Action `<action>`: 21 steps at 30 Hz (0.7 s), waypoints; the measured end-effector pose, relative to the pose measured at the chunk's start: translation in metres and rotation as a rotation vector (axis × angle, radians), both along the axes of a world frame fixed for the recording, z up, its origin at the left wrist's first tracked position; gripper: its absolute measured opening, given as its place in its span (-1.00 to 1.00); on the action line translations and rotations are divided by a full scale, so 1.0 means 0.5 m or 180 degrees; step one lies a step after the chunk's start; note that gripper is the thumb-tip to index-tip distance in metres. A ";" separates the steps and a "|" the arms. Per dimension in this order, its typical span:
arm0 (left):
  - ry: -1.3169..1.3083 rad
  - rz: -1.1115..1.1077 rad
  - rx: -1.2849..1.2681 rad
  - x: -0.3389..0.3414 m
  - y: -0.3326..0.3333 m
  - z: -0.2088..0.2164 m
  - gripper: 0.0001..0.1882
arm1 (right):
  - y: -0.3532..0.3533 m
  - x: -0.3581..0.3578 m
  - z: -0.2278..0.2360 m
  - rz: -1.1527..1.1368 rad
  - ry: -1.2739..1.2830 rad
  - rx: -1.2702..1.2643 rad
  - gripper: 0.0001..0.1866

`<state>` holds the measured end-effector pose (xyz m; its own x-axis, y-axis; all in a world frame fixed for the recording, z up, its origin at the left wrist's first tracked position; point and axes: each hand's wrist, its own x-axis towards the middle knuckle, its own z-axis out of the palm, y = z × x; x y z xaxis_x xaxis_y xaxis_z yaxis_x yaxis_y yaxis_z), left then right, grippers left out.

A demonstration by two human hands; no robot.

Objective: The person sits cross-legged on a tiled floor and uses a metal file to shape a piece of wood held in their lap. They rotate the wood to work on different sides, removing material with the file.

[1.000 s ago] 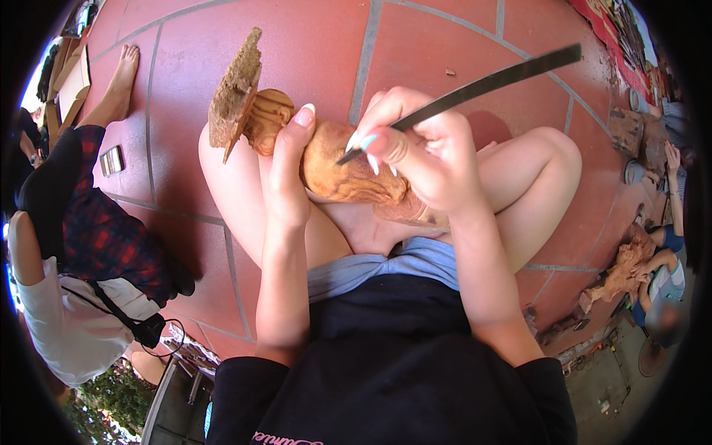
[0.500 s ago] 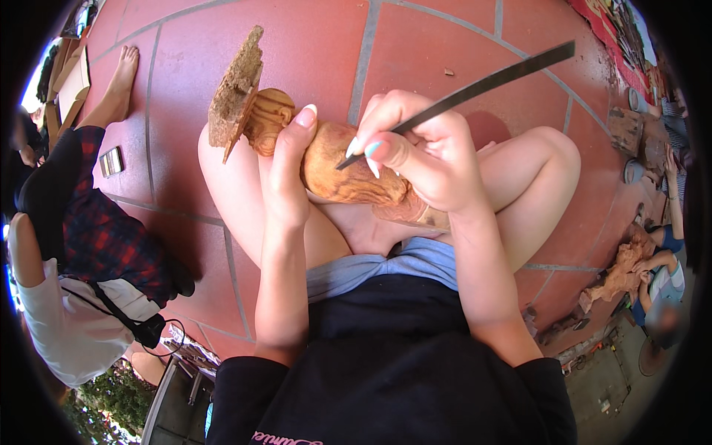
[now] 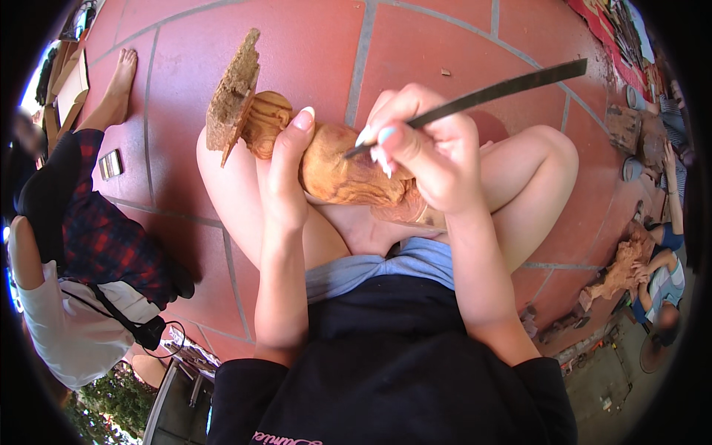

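A carved wooden figure lies across my lap, its grain orange-brown and smooth. At its left end a rough, bark-like piece of wood sticks up. My left hand is wrapped round the figure near its narrow neck, thumb on top, the other fingers hidden beneath. Pinched in my right hand is a long, thin, dark metal strip tool. Its narrow tip touches or nearly touches the figure's rounded middle, while the wide end points up and to the right.
Red tiles cover the floor. To the left, a seated person has a bare foot out, with a phone lying nearby. On the right, other people sit beside wood blocks and a larger carving. A small chip lies ahead.
My right hand has shifted slightly, and the tool's tip has moved a little right and up on the wood. The tool's far end is lower. My left hand keeps its hold.
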<state>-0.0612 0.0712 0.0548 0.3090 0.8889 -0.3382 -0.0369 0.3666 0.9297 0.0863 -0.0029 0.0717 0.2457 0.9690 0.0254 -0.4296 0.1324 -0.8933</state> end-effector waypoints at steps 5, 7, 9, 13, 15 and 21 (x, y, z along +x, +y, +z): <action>-0.0402 -0.0060 -0.0019 0.037 -0.019 0.088 -0.75 | -0.006 -0.001 -0.004 0.0031 -0.0797 0.0293 -0.89; -0.0340 0.0054 -0.0064 0.031 -0.025 0.058 -0.74 | -0.010 -0.005 0.002 -0.0082 -0.0725 0.0224 -0.89; -0.0121 0.0102 -0.0015 0.028 -0.026 0.042 -0.74 | -0.014 -0.005 0.007 -0.0193 -0.0468 0.0102 -0.88; 0.0096 -0.0142 0.0563 0.044 -0.026 0.077 -0.75 | -0.017 -0.003 0.013 -0.0250 -0.0040 0.0049 -0.84; 0.0138 -0.0141 0.0739 0.053 -0.030 0.094 -0.75 | -0.016 0.001 0.025 -0.0131 -0.0014 -0.0023 -0.83; 0.0071 -0.0041 0.0704 0.063 -0.038 0.098 -0.76 | -0.021 0.002 0.018 -0.0104 0.0136 0.0181 -0.82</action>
<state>-0.0294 0.0521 0.1040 0.3155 0.9382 -0.1424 -0.0121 0.1540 0.9880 0.0871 -0.0132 0.0807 0.2793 0.9577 0.0689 -0.4618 0.1969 -0.8648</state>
